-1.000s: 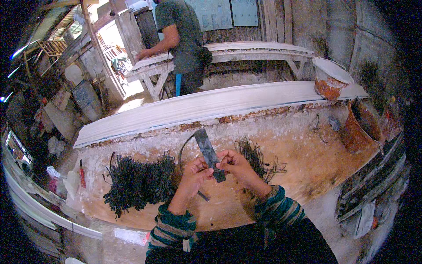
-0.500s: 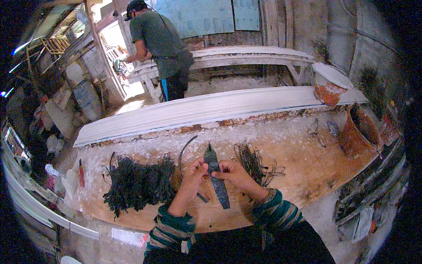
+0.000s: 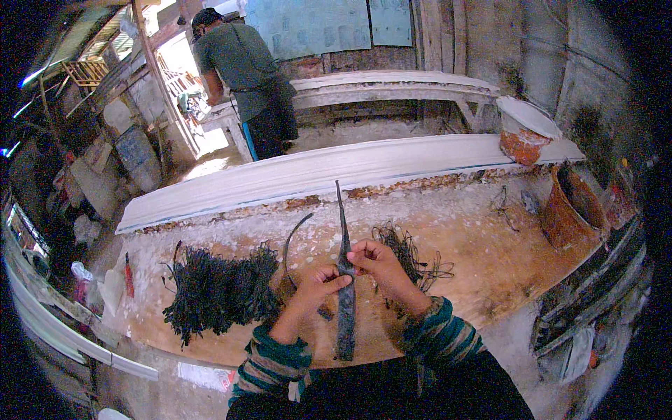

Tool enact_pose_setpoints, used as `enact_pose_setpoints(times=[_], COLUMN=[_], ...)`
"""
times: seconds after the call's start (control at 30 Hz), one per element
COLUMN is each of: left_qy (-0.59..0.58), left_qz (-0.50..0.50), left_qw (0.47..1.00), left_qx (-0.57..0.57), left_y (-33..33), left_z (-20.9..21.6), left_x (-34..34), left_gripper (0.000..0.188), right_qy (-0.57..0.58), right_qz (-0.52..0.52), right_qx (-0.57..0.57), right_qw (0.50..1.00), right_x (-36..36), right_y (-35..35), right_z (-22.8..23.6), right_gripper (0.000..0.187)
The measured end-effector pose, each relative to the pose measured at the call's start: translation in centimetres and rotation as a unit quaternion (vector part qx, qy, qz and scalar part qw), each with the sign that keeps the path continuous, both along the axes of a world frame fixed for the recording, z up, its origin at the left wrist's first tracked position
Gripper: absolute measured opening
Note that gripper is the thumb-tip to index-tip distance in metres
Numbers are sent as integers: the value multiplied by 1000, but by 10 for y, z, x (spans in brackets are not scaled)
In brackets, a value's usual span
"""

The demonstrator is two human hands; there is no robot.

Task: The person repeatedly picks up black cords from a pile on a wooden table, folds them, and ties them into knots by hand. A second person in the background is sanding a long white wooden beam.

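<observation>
Both hands pinch a long dark strip [image 3: 346, 318], flat and wide at its near end and drawn to a thin point at the far end. My left hand [image 3: 316, 288] grips it near the middle, thumb on top. Just above, my right hand [image 3: 378, 262] closes on it where it narrows. Left of my hands lies a big bundle of black knotted cords [image 3: 220, 290]. A smaller tangle of black cords [image 3: 406, 255] is beside my right hand, partly behind it. A thin curved dark strip [image 3: 288, 245] rests on the board next to my left hand.
The wooden board [image 3: 490, 280] carries white residue. A long white-coated beam [image 3: 336, 171] crosses its far side. Rusty buckets [image 3: 570, 206] stand at the right. A red-handled tool [image 3: 129, 275] lies at the left edge. A person in a dark shirt [image 3: 245, 63] leans over a bench behind.
The strip has turned from folded or foreshortened to long, its thin tip now reaching toward the beam. My left hand shifted nearer and right, my right hand slightly farther. The person behind leaned left.
</observation>
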State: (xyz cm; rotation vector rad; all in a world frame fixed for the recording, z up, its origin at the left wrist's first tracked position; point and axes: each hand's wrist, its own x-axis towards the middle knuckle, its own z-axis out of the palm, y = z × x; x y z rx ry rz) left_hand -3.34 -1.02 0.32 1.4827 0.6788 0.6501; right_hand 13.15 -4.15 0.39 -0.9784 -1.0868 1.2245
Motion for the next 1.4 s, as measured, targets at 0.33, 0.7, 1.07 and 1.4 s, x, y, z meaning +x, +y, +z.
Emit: enact_pose_setpoints(times=[0.33, 0.7, 1.07, 1.4], left_qy=[-50, -51, -70, -58], left_qz=[123, 60, 41, 33], left_qw=[989, 996, 995, 996], left_qx=[-70, -46, -52, -56], left_y=[1, 5, 3, 0], left_z=[2, -5, -7, 0], left_x=[2, -4, -1, -1], left_gripper=[10, 9, 9, 6], right_qy=[-64, 6, 33, 32], right_qz=[23, 67, 104, 31], right_qx=[8, -11, -34, -11], right_qw=[998, 998, 993, 999], right_x=[-9, -10, -7, -7], right_y=[-2, -9, -6, 3], right_z=[-3, 9, 4, -16], right_gripper=[13, 10, 8, 17])
